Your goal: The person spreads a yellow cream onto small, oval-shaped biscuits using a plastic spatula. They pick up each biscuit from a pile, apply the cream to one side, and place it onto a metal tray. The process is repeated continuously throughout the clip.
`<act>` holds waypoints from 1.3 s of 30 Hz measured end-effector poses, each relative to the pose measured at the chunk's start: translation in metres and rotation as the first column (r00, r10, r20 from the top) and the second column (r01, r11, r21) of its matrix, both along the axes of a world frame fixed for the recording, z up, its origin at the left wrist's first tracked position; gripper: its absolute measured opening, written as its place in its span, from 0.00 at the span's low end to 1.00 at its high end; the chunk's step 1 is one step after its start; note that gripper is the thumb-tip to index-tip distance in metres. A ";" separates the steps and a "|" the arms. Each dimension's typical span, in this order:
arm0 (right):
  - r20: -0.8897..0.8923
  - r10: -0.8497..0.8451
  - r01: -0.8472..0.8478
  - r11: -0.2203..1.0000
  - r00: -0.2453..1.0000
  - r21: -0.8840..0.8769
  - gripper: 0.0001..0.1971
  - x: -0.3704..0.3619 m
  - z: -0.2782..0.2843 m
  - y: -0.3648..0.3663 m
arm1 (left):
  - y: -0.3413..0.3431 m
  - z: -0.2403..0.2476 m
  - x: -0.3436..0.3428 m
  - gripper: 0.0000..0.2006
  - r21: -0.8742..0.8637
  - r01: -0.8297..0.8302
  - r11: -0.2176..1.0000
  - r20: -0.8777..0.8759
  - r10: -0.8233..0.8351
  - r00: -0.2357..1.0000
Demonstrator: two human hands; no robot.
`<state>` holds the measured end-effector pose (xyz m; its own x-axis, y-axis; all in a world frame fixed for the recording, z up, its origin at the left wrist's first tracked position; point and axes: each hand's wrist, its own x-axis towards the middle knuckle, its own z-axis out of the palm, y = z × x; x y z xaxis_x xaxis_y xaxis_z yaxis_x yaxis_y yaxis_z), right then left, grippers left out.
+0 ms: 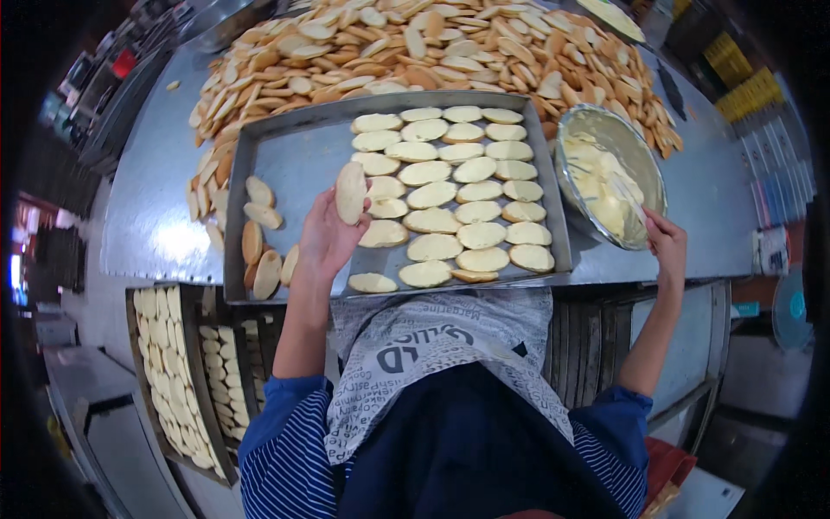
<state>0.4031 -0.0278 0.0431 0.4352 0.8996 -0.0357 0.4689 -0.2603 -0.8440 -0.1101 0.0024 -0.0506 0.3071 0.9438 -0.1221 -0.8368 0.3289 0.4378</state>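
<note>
My left hand (327, 232) grips an oval slice of bread (351, 192) above the metal tray (294, 151), its bare-looking face turned up. Rows of bread slices coated with pale cream (425, 173) cover the tray's middle and right. Several uncoated slices (268, 272) lie in its lower left corner. At the right, my right hand (667, 240) is closed around the handle of a spreading knife (628, 195). The knife's blade dips into pale yellow cream (592, 169) inside a round metal bowl (654, 164), which stands beside the tray.
A large heap of bread slices (415, 56) spreads behind the tray over the metal table (156, 199). Filled trays (169, 372) stand in a rack below left. Another metal bowl (225, 28) sits at the far left, and a dark tool (670, 89) lies at the far right.
</note>
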 end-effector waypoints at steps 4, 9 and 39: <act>-0.021 0.025 -0.024 0.999 0.999 0.033 0.11 -0.002 -0.001 0.000 | -0.005 0.008 0.010 0.18 -0.035 -0.048 0.998 -0.023 0.047 0.999; -0.111 0.052 -0.044 0.996 0.992 0.076 0.11 -0.013 -0.001 -0.003 | -0.014 0.027 0.025 0.21 -0.055 -0.059 0.997 -0.024 0.057 0.998; -0.239 0.367 -0.307 0.917 0.899 0.255 0.13 -0.088 0.000 -0.016 | -0.020 0.040 0.071 0.24 -0.003 0.121 0.993 -0.059 -0.121 0.991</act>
